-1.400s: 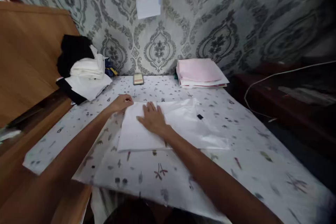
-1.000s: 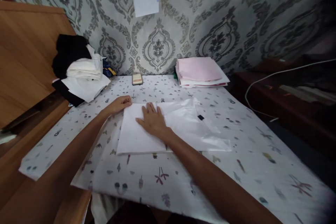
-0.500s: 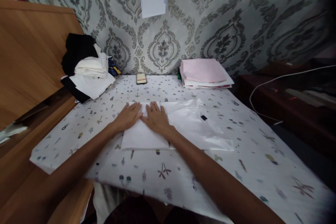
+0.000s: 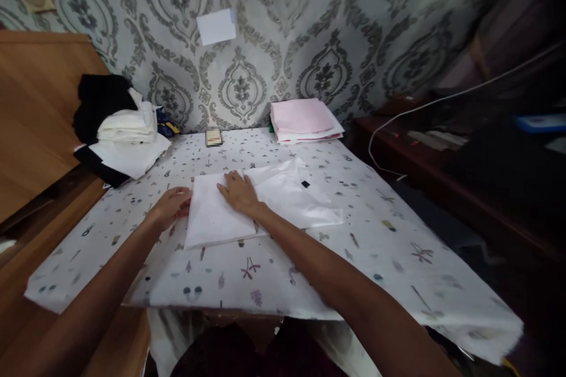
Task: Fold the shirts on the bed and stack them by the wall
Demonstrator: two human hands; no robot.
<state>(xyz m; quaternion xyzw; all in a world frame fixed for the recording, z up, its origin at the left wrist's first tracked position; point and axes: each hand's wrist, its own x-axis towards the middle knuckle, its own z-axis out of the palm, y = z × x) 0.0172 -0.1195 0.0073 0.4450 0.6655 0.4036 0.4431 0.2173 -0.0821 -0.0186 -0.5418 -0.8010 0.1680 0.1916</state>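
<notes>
Head view: far left, beyond and left of the left fingers, a clothes pile [image 4: 128,129], well apart from them. Next, left hand [image 4: 171,207]: fingers curled, thumb side hard to see, tips at or just beside the left edge of the white garment [image 4: 214,218]. Can't tell if they pinch cloth or only meet the edge. Garment lies flat between and under the hands, on the patterned cloth [image 4: 283,274]. Small box [image 4: 214,136] sits beyond the fingers of both hands, clear of them.

Right hand [image 4: 240,193]: palm down on the garment's folded panel, fingers extended and near each other, thumb spread toward the left hand. Nothing clamped; it reads as a flat press. Right of those fingers the garment runs on, thinner and more creased, with a dark patch [image 4: 305,184]. Pink cloth [image 4: 303,116] tops a stack beyond and right of the right fingers; white cable [image 4: 375,147] further right.

Handling, my guess: light, soft, limp, not fragile. Creases easily; layers probably slide on each other. Best hold: pinch all layers at the left edge by the left fingertips, flat palm under the right fingers as anchor. A one-layer grab would likely skew the fold.
</notes>
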